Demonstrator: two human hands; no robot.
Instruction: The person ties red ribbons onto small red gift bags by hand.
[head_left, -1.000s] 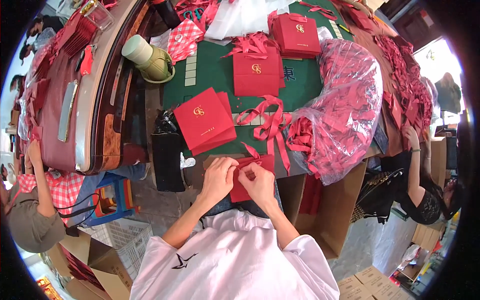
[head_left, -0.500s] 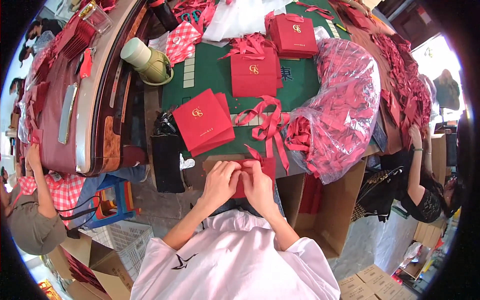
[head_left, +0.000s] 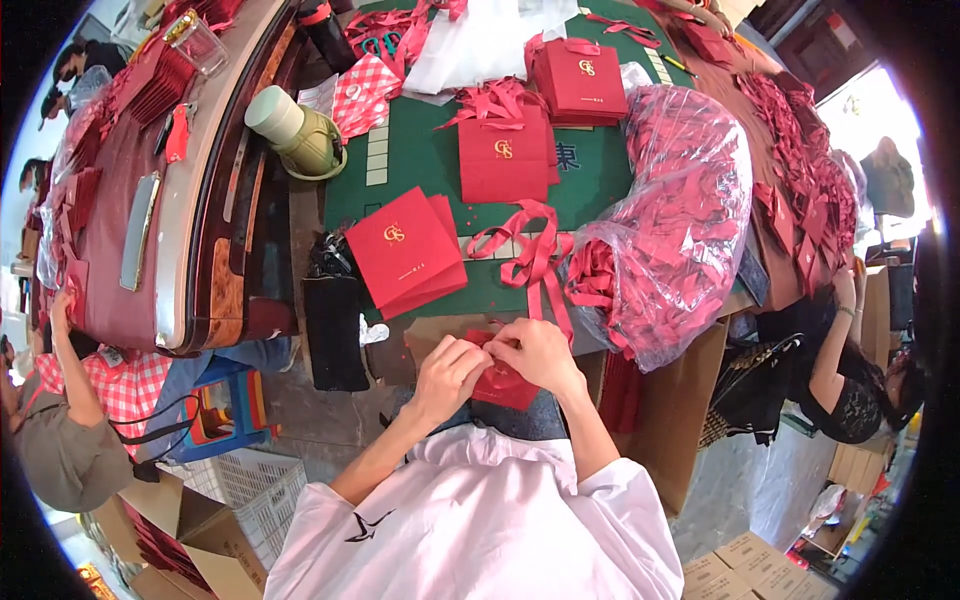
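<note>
A small red paper bag (head_left: 503, 390) rests over my lap at the table's near edge. My left hand (head_left: 450, 378) pinches it by the top edge, fingers closed. My right hand (head_left: 540, 354) is closed too, its fingertips meeting the left ones at a red ribbon on the bag; just how the ribbon runs between them is hidden. Beyond my hands, flat red bags (head_left: 405, 250) lie overlapping on the green table top. Loose red ribbons (head_left: 535, 262) are spread to their right. Farther back, red bags with ribbon handles (head_left: 503, 158) lie in a pile.
A clear plastic sack of red ribbons (head_left: 680, 220) bulges over the right side of the table. A green jug-like container (head_left: 310, 145) stands at the left. An open cardboard box (head_left: 680, 420) is by my right side. Co-workers sit at both sides.
My right hand has turned and shifted right and up, its back now over the bag. The bag shows more below my fingers. The ribbon end that stuck up is now down by them.
</note>
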